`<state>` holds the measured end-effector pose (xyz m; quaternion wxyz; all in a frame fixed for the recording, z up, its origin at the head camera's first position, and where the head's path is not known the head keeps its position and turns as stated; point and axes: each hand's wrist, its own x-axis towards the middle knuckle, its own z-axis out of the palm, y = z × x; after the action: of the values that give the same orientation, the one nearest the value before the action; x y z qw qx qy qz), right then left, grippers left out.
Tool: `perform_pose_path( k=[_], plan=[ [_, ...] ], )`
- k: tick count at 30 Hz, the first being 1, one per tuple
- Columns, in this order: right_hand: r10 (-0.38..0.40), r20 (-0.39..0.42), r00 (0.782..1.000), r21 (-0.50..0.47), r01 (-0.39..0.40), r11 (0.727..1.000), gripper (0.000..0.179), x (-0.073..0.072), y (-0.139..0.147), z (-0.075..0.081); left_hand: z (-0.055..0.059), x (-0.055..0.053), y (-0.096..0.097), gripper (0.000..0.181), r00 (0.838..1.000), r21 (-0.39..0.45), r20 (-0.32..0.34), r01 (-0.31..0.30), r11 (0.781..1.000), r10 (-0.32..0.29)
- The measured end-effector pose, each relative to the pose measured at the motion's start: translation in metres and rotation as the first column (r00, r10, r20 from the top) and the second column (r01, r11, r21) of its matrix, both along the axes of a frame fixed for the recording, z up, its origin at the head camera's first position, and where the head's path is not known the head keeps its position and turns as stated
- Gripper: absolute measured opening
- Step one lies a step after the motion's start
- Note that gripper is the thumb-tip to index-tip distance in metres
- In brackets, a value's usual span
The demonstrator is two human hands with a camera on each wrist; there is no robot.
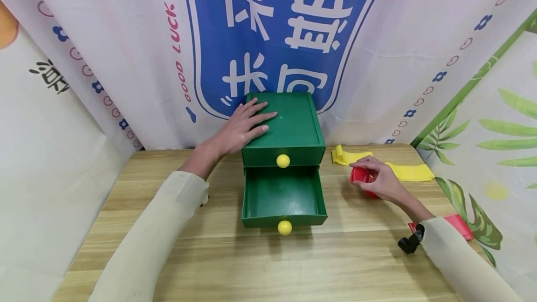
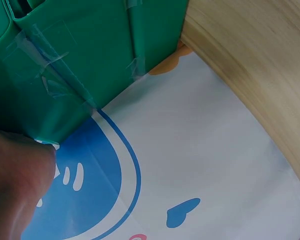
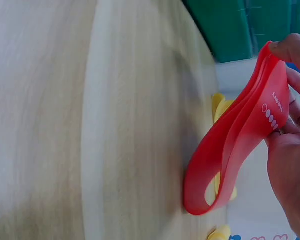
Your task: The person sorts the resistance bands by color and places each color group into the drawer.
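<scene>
My left hand (image 1: pixel 247 126) rests with spread fingers on top of a green two-drawer box (image 1: pixel 289 120). The lower drawer (image 1: pixel 285 220) is pulled out by its yellow knob side, and the upper one is closed. Right of the box, my right hand (image 1: pixel 381 180) pinches a folded red resistance band (image 1: pixel 360 175) between thumb and fingers. In the right wrist view the red band (image 3: pixel 240 135) hangs as a loop with "Heavy" printed on it. The left wrist view catches the box's taped side (image 2: pixel 80 65) and part of my left hand (image 2: pixel 20 185).
A yellow band (image 1: pixel 413 172) lies flat behind the right hand, with a yellow folded piece (image 1: pixel 348 156) beside the box. Another red band (image 1: pixel 459 226) lies near the right sleeve, at the table's right edge. A printed cloth (image 1: pixel 369 78) hangs behind the wooden table (image 1: pixel 201 255).
</scene>
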<state>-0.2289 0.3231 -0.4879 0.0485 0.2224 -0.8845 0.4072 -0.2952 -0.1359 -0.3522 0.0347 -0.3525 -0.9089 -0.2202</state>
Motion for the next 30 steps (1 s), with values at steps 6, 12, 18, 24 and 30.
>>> perform_pose_path(
  k=[6, 12, 18, 24, 30],
  plan=[
    [-0.008, 0.035, 0.999, -0.117, 0.012, 0.993, 0.046, 0.005, -0.003, 0.008, -0.002, -0.001, 0.000, 0.054, 1.000, 0.001, 0.003, 0.005, 1.000, -0.005],
    [0.002, 0.050, 0.999, -0.232, 0.009, 0.973, 0.044, 0.010, -0.009, 0.019, -0.003, 0.000, 0.000, 0.054, 1.000, 0.011, 0.010, 0.001, 1.000, -0.001],
    [0.021, 0.010, 1.000, -0.287, -0.017, 0.958, 0.046, 0.013, -0.016, 0.032, -0.003, 0.000, -0.001, 0.054, 1.000, 0.019, 0.011, 0.003, 1.000, -0.003],
    [0.075, -0.018, 0.997, -0.347, -0.077, 0.935, 0.050, 0.018, -0.026, 0.049, -0.002, 0.000, 0.000, 0.053, 1.000, 0.016, 0.005, 0.005, 1.000, -0.005],
    [0.139, -0.057, 0.989, -0.356, -0.150, 0.922, 0.051, 0.025, -0.033, 0.065, -0.002, -0.002, 0.000, 0.053, 1.000, 0.008, 0.001, 0.006, 1.000, -0.006]
  ],
)
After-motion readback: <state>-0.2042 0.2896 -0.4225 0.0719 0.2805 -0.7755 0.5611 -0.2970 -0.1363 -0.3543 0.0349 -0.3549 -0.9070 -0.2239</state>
